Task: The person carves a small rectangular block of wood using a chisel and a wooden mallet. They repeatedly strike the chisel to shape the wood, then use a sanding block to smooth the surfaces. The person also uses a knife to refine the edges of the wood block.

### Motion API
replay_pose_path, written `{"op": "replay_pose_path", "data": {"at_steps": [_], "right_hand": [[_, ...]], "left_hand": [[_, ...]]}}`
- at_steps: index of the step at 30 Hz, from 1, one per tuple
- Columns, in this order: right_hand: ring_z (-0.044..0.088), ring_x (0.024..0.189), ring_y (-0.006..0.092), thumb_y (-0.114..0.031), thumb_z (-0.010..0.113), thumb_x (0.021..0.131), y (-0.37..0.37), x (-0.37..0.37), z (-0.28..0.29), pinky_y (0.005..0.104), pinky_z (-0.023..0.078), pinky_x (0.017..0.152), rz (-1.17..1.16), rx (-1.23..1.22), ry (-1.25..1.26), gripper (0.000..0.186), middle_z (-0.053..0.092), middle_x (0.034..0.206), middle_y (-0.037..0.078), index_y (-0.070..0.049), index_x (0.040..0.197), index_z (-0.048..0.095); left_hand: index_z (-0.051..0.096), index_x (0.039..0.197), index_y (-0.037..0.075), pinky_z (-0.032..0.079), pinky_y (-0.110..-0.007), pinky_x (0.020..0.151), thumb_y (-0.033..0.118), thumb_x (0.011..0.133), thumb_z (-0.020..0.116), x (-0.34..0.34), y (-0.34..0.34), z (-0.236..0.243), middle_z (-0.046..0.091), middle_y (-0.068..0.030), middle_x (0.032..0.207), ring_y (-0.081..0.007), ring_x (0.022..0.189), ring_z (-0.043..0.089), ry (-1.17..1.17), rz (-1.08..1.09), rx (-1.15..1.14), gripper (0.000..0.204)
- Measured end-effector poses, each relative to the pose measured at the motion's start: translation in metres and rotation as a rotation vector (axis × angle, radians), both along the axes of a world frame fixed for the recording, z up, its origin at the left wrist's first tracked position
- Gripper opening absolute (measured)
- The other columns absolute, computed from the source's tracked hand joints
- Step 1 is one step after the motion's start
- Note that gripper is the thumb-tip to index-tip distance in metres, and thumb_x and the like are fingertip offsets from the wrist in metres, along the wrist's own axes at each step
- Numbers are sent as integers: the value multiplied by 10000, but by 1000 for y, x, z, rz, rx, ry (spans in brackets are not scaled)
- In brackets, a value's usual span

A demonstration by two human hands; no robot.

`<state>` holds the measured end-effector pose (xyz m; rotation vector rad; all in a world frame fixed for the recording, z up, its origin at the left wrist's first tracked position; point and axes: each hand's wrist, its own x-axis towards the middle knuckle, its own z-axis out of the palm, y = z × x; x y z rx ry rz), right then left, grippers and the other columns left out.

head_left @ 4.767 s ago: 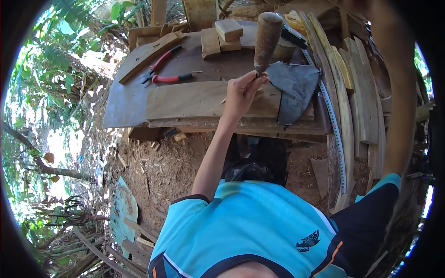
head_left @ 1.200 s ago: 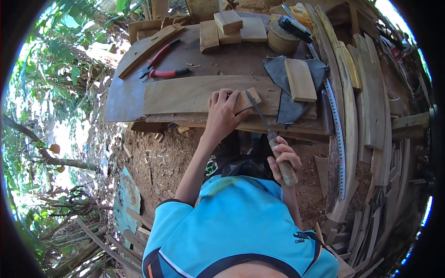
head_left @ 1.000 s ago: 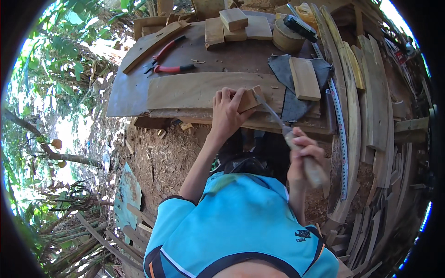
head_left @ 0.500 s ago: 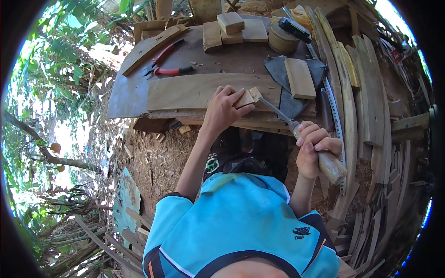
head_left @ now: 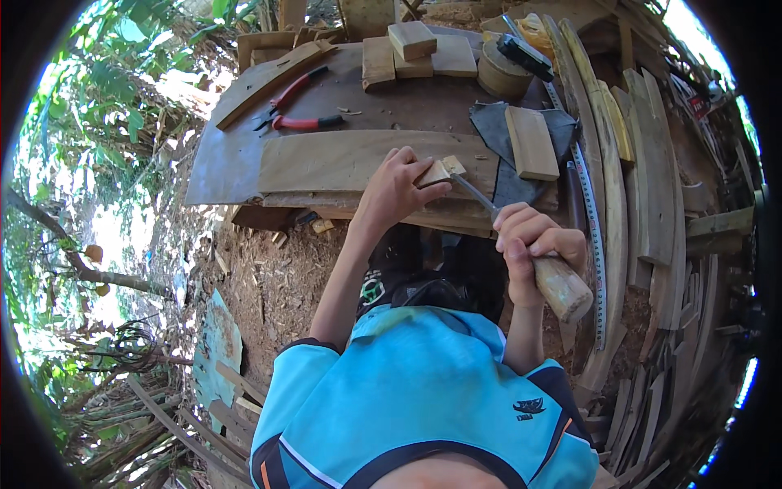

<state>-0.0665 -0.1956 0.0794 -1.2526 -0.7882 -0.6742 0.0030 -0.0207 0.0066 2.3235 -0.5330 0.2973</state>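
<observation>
The left hand [head_left: 399, 186] clamps a small pale wooden block [head_left: 439, 172]; the right hand [head_left: 535, 243], now closer, grips a wooden-handled metal chisel [head_left: 475, 192], so its tip seemingly bears on the block's notched end, right of the left hand.

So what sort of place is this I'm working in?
Most likely an outdoor woodworking spot: stacked wooden blocks sit on a work table, the right hand holds a chisel-like tool, and green foliage shows to the left.
</observation>
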Motion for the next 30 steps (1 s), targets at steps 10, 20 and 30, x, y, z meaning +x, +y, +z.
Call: {"op": "replay_pose_path", "data": {"at_steps": [10,20,30], "right_hand": [[495,520,84,15,578,810,31,71,39,219,397,497,-343,-182,225,192,509,608,33,-45,838,398],[509,536,48,-37,635,772,37,84,52,204,394,486,-222,-10,360,144,543,620,3,-15,710,507],[457,572,53,17,597,733,48,77,44,200,393,536,-278,-30,250,165,466,637,-1,-27,806,455]], "left_hand": [[653,880,12,462,-397,707,321,760,658,7,5,10,605,-159,786,-319,766,574,-49,-68,130,332],[637,894,8,455,-391,743,266,750,674,-1,-8,-6,607,-115,833,-293,829,555,-213,73,18,298],[617,802,16,446,-386,714,198,695,704,5,-6,-16,559,-111,764,-294,764,522,-184,8,-63,228]]}}
